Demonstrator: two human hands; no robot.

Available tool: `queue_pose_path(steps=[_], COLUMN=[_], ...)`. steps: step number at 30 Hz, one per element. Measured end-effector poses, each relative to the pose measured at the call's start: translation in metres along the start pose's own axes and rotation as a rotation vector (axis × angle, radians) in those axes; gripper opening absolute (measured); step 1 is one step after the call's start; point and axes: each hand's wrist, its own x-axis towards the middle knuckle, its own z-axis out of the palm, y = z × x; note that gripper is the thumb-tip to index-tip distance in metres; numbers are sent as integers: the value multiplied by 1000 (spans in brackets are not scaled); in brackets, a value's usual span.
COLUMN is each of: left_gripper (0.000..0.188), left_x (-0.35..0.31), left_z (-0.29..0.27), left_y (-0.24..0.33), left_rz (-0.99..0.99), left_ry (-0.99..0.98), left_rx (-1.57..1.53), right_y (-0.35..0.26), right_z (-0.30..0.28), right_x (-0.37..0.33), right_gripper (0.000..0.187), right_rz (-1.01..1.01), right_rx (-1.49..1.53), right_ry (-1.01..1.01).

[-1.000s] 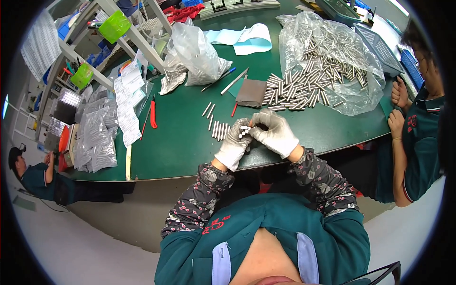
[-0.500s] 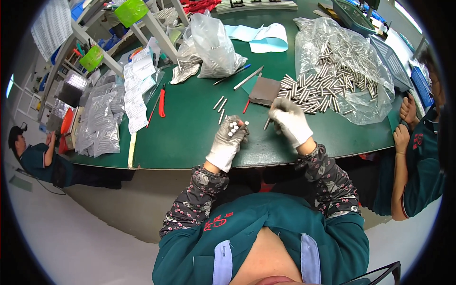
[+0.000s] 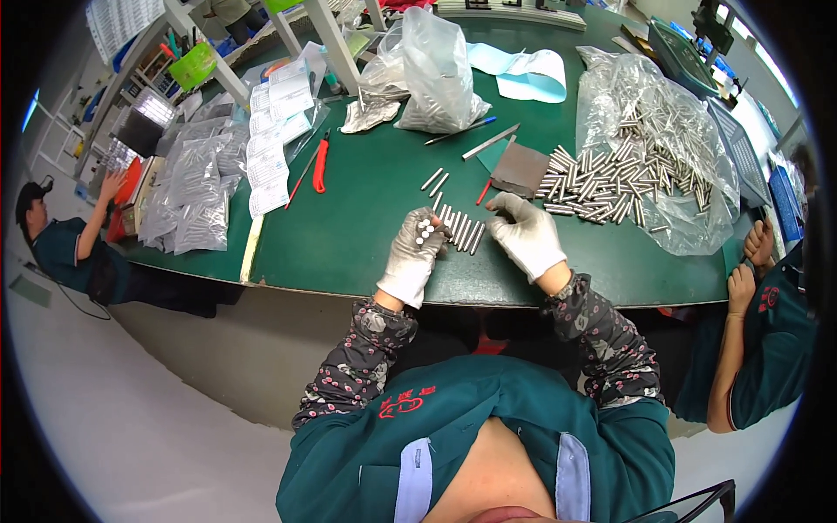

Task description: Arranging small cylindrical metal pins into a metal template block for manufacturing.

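My left hand, in a grey-and-white work glove, is closed around a small bundle of metal pins whose bright ends face up. Just right of it, several pins lie side by side in a slanted row on the green table. At the right end of that row hovers my right hand, gloved too, thumb and fingers apart with nothing visible between them. A few loose pins lie beyond my left hand. Farther right spreads a large heap of the same pins, partly on a clear plastic bag.
A brown square block sits beside the heap. On the left are a red cutter knife, paper sheets and bagged pins. A filled plastic bag stands at the back. Another person's hands are at the right edge.
A row of pins now shows on the table between my hands. My right hand has let go of the pin it pinched and spread its fingers. The view has shifted slightly.
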Motion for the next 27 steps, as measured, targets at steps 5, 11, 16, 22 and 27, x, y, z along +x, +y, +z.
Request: queue_pose_path(steps=[5, 11, 16, 22, 27], left_gripper=[20, 29, 23, 21, 20], left_x=[-1, 3, 5, 7, 8], left_z=[-2, -5, -4, -6, -7], left_y=[1, -10, -14, -15, -16], left_rz=[94, 172, 209, 188, 205], left_ry=[-40, -53, -85, -138, -127], left_rx=[74, 40, -23, -84, 22], right_y=[-42, -53, -46, -45, -39], right_z=[3, 16, 24, 30, 32], right_x=[2, 4, 6, 7, 9], right_gripper=[22, 23, 22, 17, 17], right_rz=[-498, -497, -495, -482, -525], right_rx=[-8, -127, -107, -43, 1], right_ry=[50, 25, 18, 13, 30])
